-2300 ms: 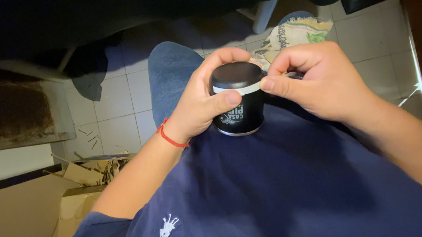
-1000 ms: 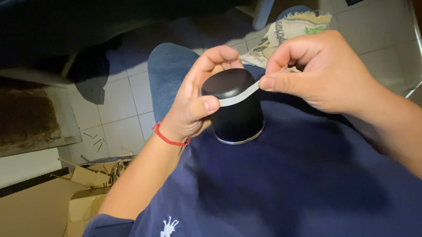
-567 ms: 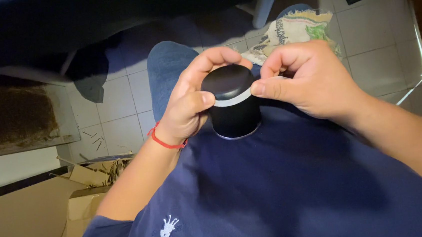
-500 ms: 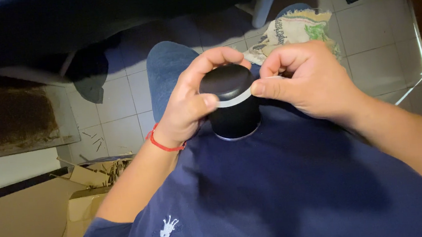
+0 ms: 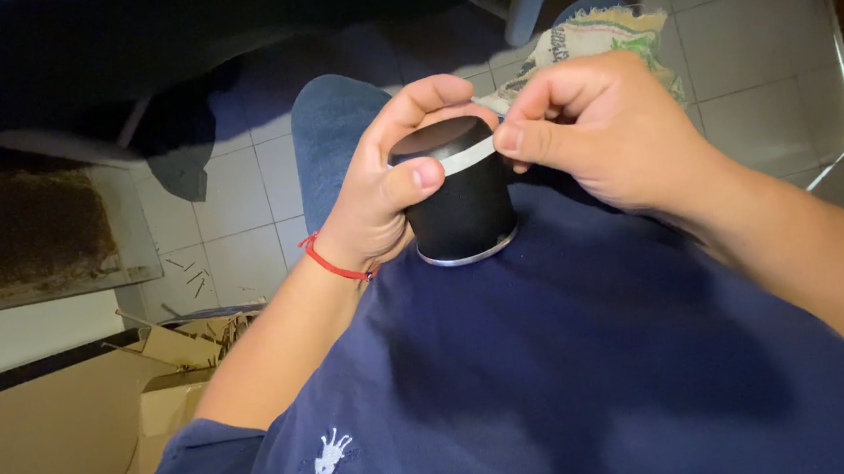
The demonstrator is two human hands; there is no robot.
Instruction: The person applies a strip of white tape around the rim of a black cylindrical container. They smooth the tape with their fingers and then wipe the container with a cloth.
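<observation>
Black cylindrical jar (image 5: 460, 204) sits at frame centre, over the dark blue shirt (image 5: 572, 356). Left hand (image 5: 388, 184) wraps it, thumb pressed on a white tape strip (image 5: 468, 155) below the lid. Right hand (image 5: 604, 127) pinches the strip's end between thumb and forefinger. Red wrist string (image 5: 332, 266) lower left; cardboard (image 5: 46, 437) in lower-left corner.

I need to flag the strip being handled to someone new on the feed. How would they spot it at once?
Find the dark blue shirt filling the lower frame, then the black jar held above it by the left hand. The pale strip runs around the jar below its lid, pinched by the right hand; it is the only light band on the jar's upper part.
</observation>
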